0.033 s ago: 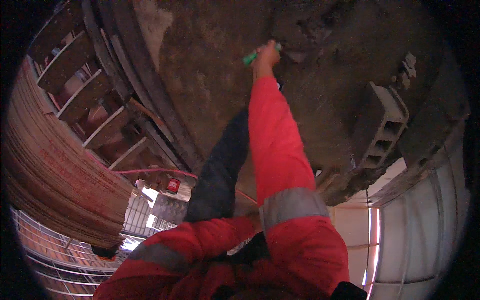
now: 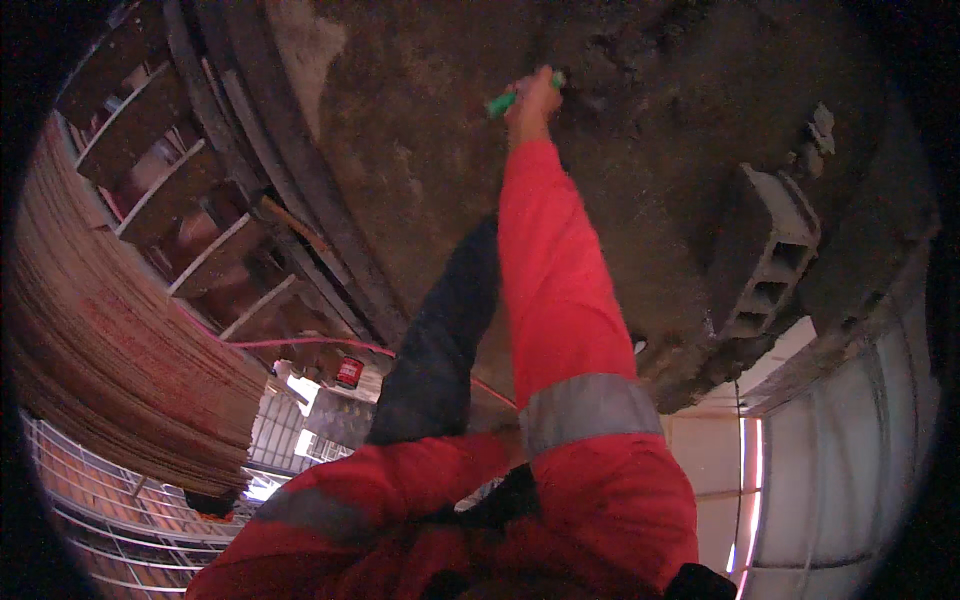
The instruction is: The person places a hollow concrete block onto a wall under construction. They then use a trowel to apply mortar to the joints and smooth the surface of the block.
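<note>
My right hand (image 2: 533,98) is stretched far forward over the dark, rough, damp-looking ground (image 2: 440,150). Its fingers are wrapped round the green handle (image 2: 502,104) of a tool; the working end is too dark and blurred to make out. A red sleeve (image 2: 560,280) with a grey band covers that arm. My left arm (image 2: 430,470) is bent across in front of me, and its hand is mostly hidden behind the right sleeve by my dark trouser leg (image 2: 430,350).
A hollow concrete block (image 2: 770,250) lies to the right, with pale rubble (image 2: 822,128) beyond it. Long dark boards (image 2: 290,170) and a shelf-like frame (image 2: 205,255) run along the left, beside a brown layered stack (image 2: 120,330). A red can (image 2: 349,372) stands near a pink hose (image 2: 310,341).
My right hand has moved slightly farther forward with the green-handled tool still in its grip. My left arm stays bent in the same place.
</note>
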Demonstrator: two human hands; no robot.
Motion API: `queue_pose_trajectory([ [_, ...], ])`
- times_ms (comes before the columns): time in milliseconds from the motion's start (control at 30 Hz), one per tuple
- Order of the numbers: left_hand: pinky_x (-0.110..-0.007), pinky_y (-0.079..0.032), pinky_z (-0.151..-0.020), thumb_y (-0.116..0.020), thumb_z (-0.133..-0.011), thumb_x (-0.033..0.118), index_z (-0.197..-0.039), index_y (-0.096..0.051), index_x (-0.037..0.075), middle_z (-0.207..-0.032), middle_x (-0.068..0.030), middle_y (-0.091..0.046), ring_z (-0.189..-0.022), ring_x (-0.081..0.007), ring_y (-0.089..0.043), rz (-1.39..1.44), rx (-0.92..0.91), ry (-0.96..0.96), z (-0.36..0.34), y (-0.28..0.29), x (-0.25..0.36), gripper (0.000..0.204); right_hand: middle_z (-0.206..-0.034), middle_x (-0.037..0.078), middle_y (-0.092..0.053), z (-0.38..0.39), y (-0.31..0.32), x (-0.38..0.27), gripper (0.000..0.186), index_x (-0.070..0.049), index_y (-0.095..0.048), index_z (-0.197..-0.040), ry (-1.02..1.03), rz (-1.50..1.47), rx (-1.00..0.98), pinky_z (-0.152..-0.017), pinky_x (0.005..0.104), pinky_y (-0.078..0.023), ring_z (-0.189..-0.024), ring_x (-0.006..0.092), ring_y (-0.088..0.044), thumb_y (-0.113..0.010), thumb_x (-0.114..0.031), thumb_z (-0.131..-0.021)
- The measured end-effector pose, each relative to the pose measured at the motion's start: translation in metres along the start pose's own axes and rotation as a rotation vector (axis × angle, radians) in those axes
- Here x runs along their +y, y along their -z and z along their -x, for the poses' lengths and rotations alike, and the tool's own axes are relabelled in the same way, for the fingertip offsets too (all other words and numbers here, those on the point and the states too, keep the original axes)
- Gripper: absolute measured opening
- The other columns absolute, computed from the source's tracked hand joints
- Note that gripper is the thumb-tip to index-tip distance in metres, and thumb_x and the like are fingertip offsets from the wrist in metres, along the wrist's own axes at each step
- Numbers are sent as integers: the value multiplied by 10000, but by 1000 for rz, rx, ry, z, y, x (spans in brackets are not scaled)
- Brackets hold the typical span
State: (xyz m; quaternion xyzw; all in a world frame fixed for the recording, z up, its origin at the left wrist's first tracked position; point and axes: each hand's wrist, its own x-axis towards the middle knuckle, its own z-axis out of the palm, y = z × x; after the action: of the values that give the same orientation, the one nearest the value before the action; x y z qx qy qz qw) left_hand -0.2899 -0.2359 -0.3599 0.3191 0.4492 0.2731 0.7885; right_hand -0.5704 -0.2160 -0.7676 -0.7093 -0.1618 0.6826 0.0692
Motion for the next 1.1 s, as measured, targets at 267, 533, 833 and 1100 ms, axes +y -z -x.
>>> queue_pose_trajectory([
  [267, -442, -459, -818, -558, -768, 379, -1075, -592, 84, -1020, -157, -615, -952, -313, -588, -102, -104, 53, -6, -18, -24, 427, -580, 23, -420, -21, -35, -79, 169, -51, -484, -854, 27, -148, -545, -434, 306, -355, -465, 145, -401, -530, -212, -829],
  [533, -443, -455, -828, -551, -779, 393, -1104, -587, 89, -1016, -158, -618, -952, -312, -591, -222, -140, 132, -30, -40, -48, 446, -599, 8, -436, 22, 69, -131, 189, -57, -509, -912, 119, 24, -620, -424, 300, -367, -479, 124, -431, -583, -198, -808],
  [833, -443, -450, -841, -532, -797, 409, -1129, -583, 90, -1020, -158, -623, -951, -320, -592, -523, -487, 459, -75, -107, -126, 463, -596, 14, -503, 96, 346, -198, 155, -77, -551, -777, 60, 144, -648, -406, 290, -385, -484, 125, -480, -637, -207, -777],
  [1100, -441, -443, -854, -508, -830, 391, -1171, -547, 89, -1117, -188, -570, -1008, -343, -555, -659, -533, 792, -77, -137, -148, 458, -618, 17, -521, 155, 739, -221, 235, -71, -550, -771, 263, 630, -403, -461, 311, -381, -517, 127, -468, -642, -288, -764],
])
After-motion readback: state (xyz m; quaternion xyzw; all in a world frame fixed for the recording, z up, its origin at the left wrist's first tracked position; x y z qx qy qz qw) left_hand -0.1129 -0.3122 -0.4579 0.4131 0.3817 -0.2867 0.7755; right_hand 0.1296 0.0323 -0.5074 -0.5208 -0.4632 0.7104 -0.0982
